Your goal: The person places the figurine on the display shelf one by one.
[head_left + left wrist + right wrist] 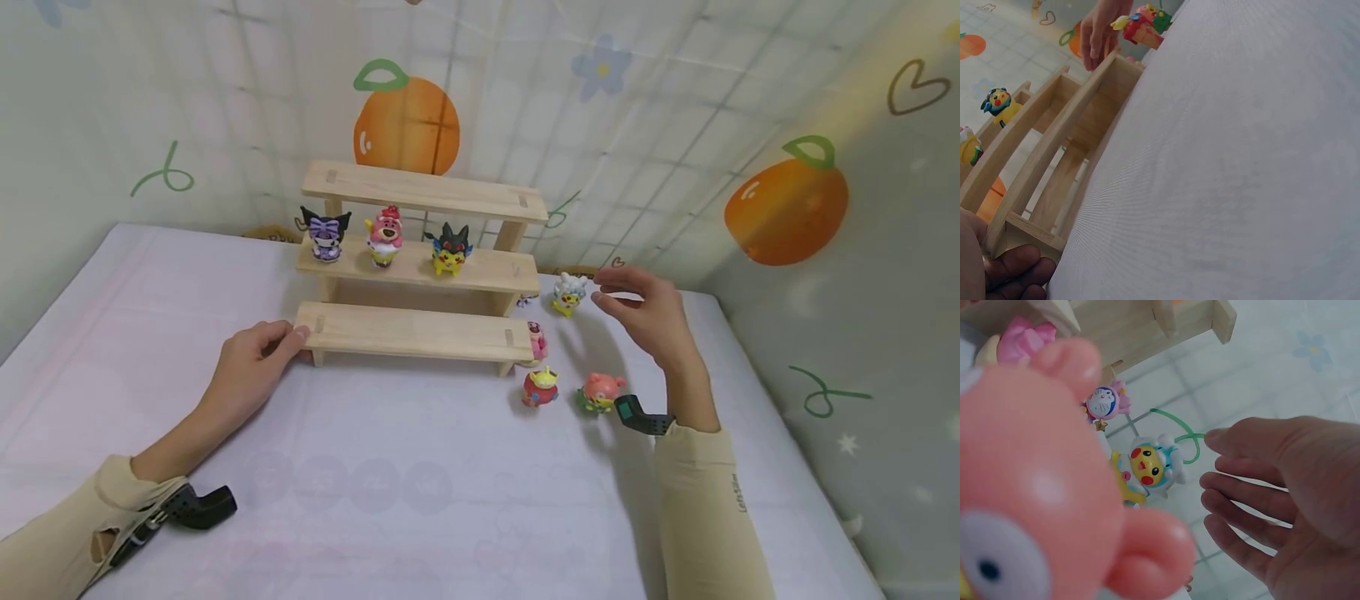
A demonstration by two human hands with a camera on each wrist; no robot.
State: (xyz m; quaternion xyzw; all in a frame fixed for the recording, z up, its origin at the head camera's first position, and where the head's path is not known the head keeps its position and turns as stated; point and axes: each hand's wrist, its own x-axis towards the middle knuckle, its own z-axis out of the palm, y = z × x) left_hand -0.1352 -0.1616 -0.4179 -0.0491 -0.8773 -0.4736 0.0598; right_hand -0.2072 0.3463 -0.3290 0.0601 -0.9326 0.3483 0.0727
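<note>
My left hand (255,358) grips the left end of the lowest step of a three-tier wooden display stand (416,333), thumb on top. In the left wrist view, its fingers (1019,269) curl under that end. Beside a white-hooded yellow figurine (567,293), right of the stand, my right hand (648,317) hovers with fingers parted and holds nothing. The right wrist view shows a gap between the fingertips and this figurine (1150,465). On the middle step stand a purple-and-black figurine (326,235), a pink bear figurine (386,237) and a black-hooded yellow figurine (449,250).
A red figurine with a yellow top (540,387) and a coral-hooded figurine (600,392) stand on the white-covered table (375,500), front right. A pink figurine (536,342) is partly hidden by the stand, as is a pink-and-blue one (1104,403). A printed curtain (510,100) hangs behind.
</note>
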